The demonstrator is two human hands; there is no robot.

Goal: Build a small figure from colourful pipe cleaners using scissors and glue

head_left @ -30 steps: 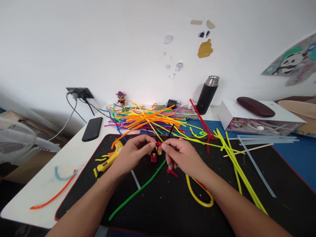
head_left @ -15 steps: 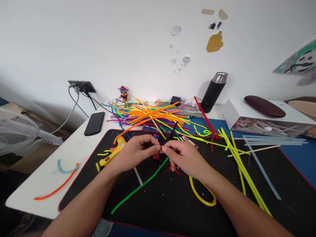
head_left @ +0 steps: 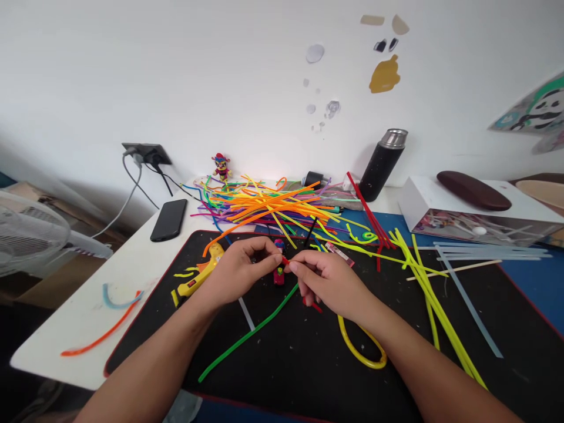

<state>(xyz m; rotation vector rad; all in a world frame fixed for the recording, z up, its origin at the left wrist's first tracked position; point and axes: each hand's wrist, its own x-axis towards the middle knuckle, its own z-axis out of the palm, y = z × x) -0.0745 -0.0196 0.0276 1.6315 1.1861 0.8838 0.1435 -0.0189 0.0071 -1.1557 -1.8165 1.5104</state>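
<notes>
Fingertips of my left hand and my right hand meet over the black mat, both pinching a short red piece of pipe cleaner. Just behind it is a small magenta and purple figure, partly covered by the fingers. A green pipe cleaner runs from under my right hand toward the near left. Another small red piece lies below the right fingers, and a bent yellow length curves beneath the right forearm. Left of my left hand lies a yellow glue gun.
A heap of coloured pipe cleaners lies along the wall, with a finished-looking figure behind. A black thermos and a white box stand back right. Clear glue sticks and yellow-green pipe cleaners lie right; a phone left.
My left fingertips have shifted slightly left, so more of the red piece shows between the hands. My right hand stays nearly in place.
</notes>
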